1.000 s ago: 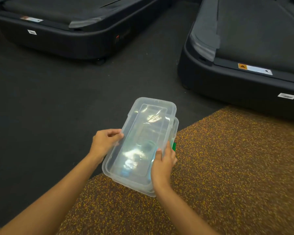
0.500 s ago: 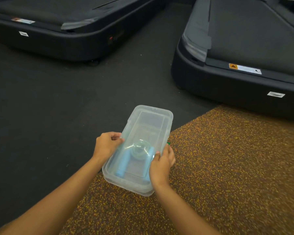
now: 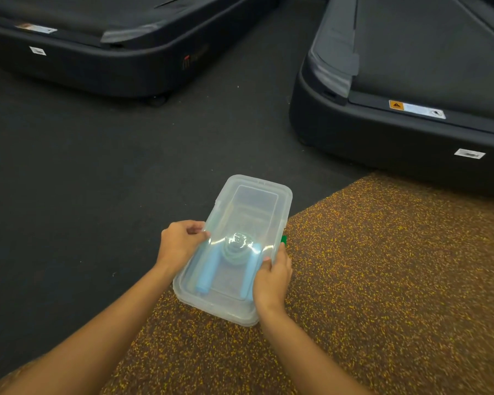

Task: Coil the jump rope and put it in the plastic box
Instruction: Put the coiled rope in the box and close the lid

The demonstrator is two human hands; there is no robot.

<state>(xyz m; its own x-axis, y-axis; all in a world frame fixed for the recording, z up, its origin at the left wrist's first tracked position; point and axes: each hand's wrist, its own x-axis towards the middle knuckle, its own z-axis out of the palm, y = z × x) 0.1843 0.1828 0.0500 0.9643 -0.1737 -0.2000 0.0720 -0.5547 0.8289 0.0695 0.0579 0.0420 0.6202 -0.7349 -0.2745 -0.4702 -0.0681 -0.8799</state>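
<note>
Lid (image 3: 251, 212) now seated on plastic box (image 3: 226, 305) holding coiled jump rope (image 3: 237, 248).

The box (image 3: 234, 246) is clear plastic, long and rectangular with rounded corners, its clear lid (image 3: 254, 195) lying flat on top. It sits slantwise, its far end toward the upper right. Inside, seen through the lid, the rope (image 3: 237, 249) is wound into a small greenish coil near the middle, with two light blue handles (image 3: 207, 276) angled toward the near end.
</note>
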